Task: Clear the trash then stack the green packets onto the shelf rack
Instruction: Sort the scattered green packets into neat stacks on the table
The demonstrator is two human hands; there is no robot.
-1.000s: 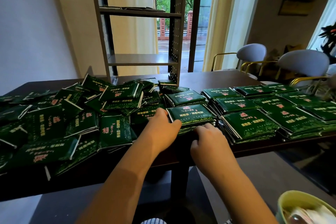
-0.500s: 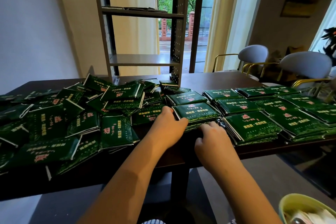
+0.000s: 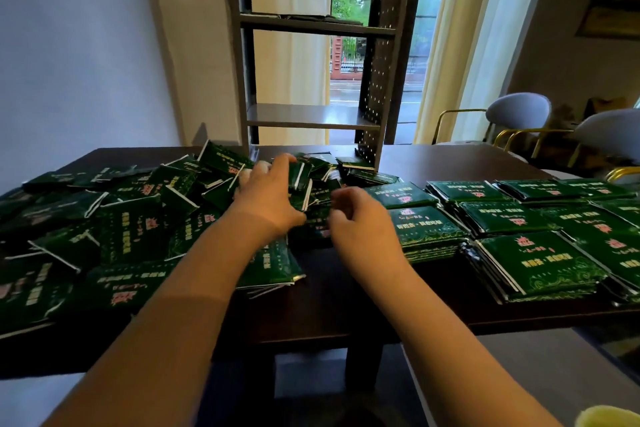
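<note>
Your left hand (image 3: 266, 196) lies open on the loose packets (image 3: 138, 236) (right hand (image 3: 360, 222) curled, empty): square a handful first

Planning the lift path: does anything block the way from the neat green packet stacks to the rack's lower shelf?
Nothing visible blocks it from the front: the grey metal rack's lower shelf opens toward the person. Loose green foil packets crowd its foot, below shelf level. Its perforated side panel closes the right side.

Green packets (image 3: 540, 263), shelf rack (image 3: 311, 116) on table (image 3: 450, 163)
</note>
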